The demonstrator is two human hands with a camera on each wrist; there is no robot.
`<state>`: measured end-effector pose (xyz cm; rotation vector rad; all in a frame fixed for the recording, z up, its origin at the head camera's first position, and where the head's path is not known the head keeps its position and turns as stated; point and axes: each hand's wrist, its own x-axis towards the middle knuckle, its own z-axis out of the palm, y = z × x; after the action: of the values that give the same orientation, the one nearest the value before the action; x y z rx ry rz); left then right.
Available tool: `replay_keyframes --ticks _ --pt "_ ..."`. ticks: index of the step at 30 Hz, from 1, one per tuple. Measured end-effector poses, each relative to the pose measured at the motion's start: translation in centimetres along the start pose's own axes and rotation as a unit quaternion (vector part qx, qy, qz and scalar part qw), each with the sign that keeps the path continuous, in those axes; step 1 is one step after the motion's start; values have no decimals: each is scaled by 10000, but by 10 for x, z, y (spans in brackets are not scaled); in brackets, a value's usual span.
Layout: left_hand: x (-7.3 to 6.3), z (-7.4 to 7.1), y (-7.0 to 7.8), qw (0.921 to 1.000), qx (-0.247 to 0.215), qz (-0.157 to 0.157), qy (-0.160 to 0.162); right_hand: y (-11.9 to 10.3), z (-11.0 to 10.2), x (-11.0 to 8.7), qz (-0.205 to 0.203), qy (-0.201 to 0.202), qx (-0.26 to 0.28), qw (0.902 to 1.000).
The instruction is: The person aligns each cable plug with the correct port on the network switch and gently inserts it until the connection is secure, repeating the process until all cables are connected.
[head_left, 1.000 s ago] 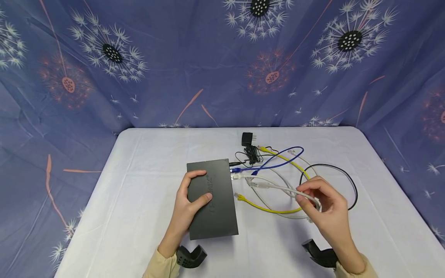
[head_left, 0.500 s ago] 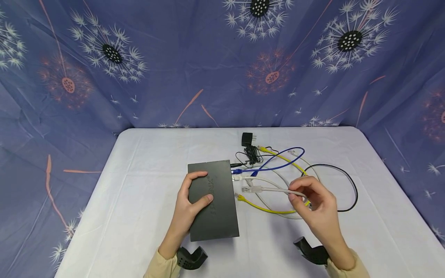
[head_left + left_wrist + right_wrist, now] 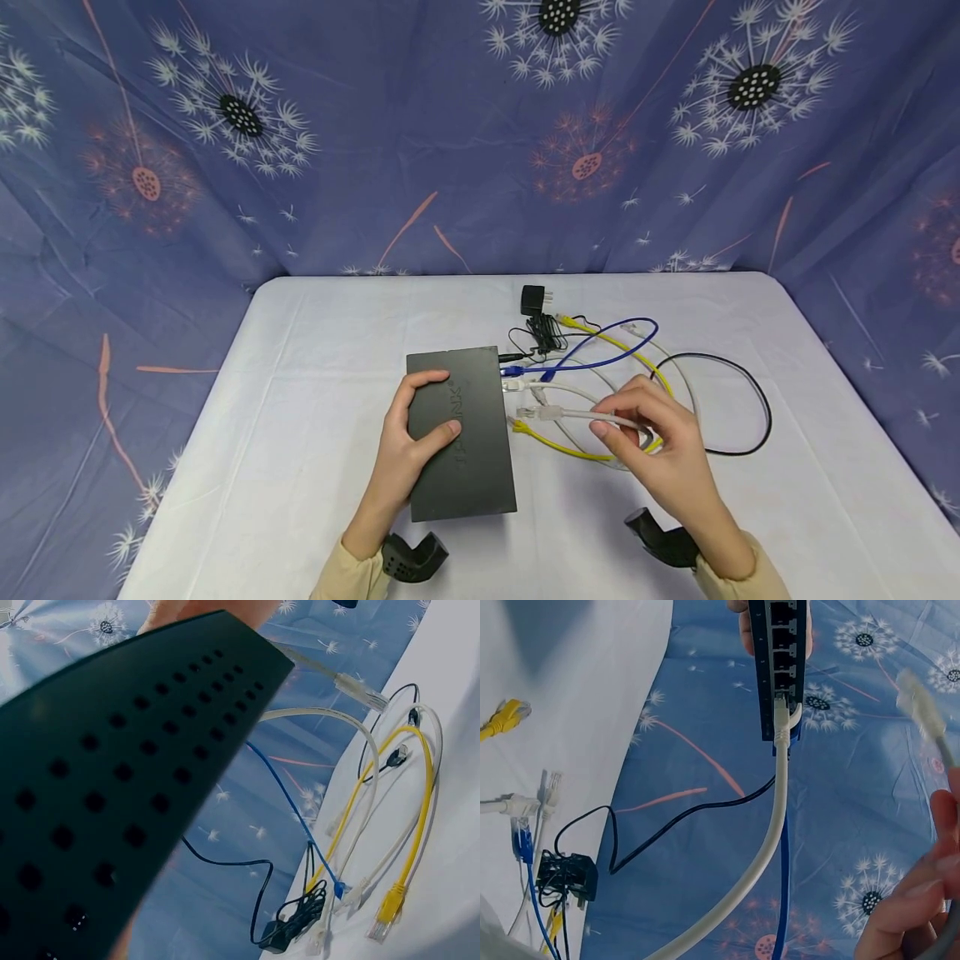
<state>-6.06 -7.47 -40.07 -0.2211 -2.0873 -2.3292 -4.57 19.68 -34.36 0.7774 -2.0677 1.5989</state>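
My left hand point(image 3: 405, 442) grips a dark grey network switch point(image 3: 476, 471) by its left side, thumb on the lid. In the right wrist view the switch is held up off the table, its row of ports point(image 3: 784, 660) showing. A white network cable point(image 3: 782, 750) and a blue network cable point(image 3: 600, 363) are plugged in, along with a thin black power lead point(image 3: 513, 357). My right hand point(image 3: 667, 429) pinches a grey network cable point(image 3: 581, 413) behind its clear plug, which points at the port side, a short gap away. Its palm side is hidden in the head view.
A yellow network cable point(image 3: 564, 451) lies on the white table point(image 3: 330, 333), one plug close to the switch. Behind are a black power adapter point(image 3: 532, 299) with bundled wire and loose white cables. A black cable point(image 3: 761, 400) loops at the right. A patterned purple curtain point(image 3: 375, 150) surrounds the table.
My right hand has moved left, bringing the grey network cable's plug closer to the switch. My left hand and the switch have shifted only slightly.
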Motion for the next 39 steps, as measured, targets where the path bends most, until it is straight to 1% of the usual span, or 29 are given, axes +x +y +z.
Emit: replay_keyframes --ticks 3,11,19,23,30,34,39 --pt "0 0 0 10000 3 8 -1 3 1 -1 13 -18 146 9999" --pt "0 0 0 10000 -8 -5 -14 9 2 -5 42 31 281 9996" --pt "0 0 0 10000 -36 5 -2 10 4 -5 -27 19 232 9997" --pt "-1 0 -1 10000 -32 -13 -1 9 5 -5 -90 -42 96 9999" --pt "-1 0 -1 10000 -18 -24 0 1 7 -2 -155 -113 -415 9990" --pt "-1 0 -2 10000 -37 -22 -4 -2 8 0 -296 -169 -529 9980" --pt "-1 0 -2 10000 -56 -9 -8 1 9 -1 -447 -211 -688 9964"
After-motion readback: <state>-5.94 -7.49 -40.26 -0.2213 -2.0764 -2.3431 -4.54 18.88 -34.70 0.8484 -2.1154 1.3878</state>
